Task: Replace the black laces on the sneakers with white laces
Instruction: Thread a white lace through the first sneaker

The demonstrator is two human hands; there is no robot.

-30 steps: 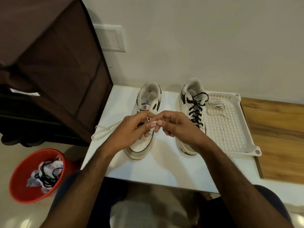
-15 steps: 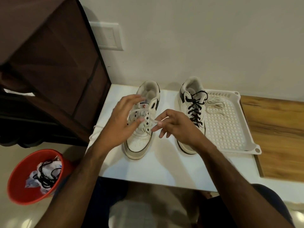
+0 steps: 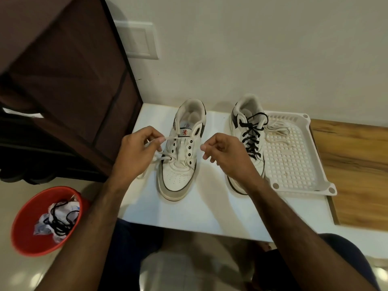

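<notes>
Lacing of the left-hand sneaker [image 3: 180, 156] is the step in hand — its black lace is already out, and a white lace [image 3: 165, 159] runs through the lowest eyelet on its left side. The person's left hand [image 3: 136, 152] pinches a run of that lace between thumb and forefinger, drawing it out to the left of the shoe, with slack trailing onto the white table [image 3: 210, 211]. The right hand [image 3: 222, 152] hovers just right of the shoe, fingers curled with thumb and forefinger close together; whether they hold a lace end cannot be told.

The right-hand sneaker [image 3: 245, 143] has its black lace [image 3: 251, 135] fully threaded, and a second white lace [image 3: 275, 131] lies at the far end of the perforated tray [image 3: 294, 164] beside it. A discarded black lace sits in the red bin [image 3: 27, 227] on the floor.

The next move likely calls for evening the two ends, then crossing each tip up through the next open eyelets — fine, steady aiming at small holes.
</notes>
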